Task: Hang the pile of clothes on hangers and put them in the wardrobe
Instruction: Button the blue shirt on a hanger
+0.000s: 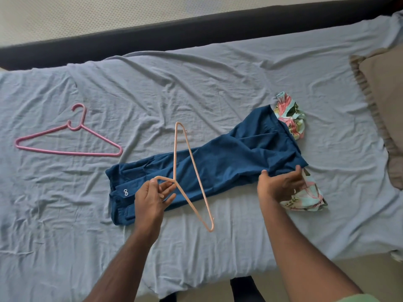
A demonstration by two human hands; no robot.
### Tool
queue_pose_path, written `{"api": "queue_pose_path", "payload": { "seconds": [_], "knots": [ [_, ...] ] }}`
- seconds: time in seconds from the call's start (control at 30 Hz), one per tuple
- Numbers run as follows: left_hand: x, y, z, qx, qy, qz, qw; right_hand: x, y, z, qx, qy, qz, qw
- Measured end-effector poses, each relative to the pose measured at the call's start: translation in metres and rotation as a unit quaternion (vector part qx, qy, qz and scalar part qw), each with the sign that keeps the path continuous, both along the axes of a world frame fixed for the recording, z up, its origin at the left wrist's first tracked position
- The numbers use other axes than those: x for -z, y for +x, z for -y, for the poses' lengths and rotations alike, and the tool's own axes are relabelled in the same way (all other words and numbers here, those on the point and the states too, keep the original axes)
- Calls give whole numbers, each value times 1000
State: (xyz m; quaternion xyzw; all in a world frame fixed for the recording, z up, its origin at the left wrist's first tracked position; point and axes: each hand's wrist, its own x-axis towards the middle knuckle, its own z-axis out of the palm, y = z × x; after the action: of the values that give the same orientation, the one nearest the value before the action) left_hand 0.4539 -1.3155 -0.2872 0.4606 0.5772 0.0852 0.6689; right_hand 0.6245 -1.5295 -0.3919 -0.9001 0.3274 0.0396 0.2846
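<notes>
The blue trousers (218, 164) lie folded lengthwise across the middle of the bed (196, 83), waistband with two white buttons at the near left, leg ends running up to the far right. A peach hanger (187, 171) is held above them, tilted so its triangle stands nearly on end over the cloth. The left hand (152, 197) grips it by the hook, fingers curled round the neck. The right hand (281, 184) grasps the near edge of the trousers toward the leg end, thumb on top and fingers tucked under the fabric.

The step in hand appears to be getting this garment onto the hanger. The next move likely calls for lifting the leg end and feeding it through the hanger's triangle, so the trousers drape over the bottom bar, while the left hand keeps the frame steady and open toward the cloth.

Under and beside the leg end lies a floral garment (292, 118), showing both at the far side and near the right hand; the trousers cover its middle, so its kind cannot be told. A pink hanger (69, 140) waits well apart on the left. A beige pillow (383, 101) is cut off at the right edge. No wardrobe is in view.
</notes>
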Motion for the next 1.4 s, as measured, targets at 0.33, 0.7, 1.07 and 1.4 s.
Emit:
{"api": "queue_pose_path", "payload": {
  "seconds": [0.33,0.7,1.07,1.4],
  "knots": [
    [-2,-135,-108,-78,60,-50,994,15,-151,-146,-509,15,-58,858],
    [54,-304,-276,156,224,-378,885,33,-252,-248,-702,-78,-97,701],
    [136,-220,-210,294,175,-262,903,75,-256,-252,-787,-185,56,585],
    [156,-162,-184,389,267,-304,828,79,-252,-269,-751,-136,79,641]
  ]
}}
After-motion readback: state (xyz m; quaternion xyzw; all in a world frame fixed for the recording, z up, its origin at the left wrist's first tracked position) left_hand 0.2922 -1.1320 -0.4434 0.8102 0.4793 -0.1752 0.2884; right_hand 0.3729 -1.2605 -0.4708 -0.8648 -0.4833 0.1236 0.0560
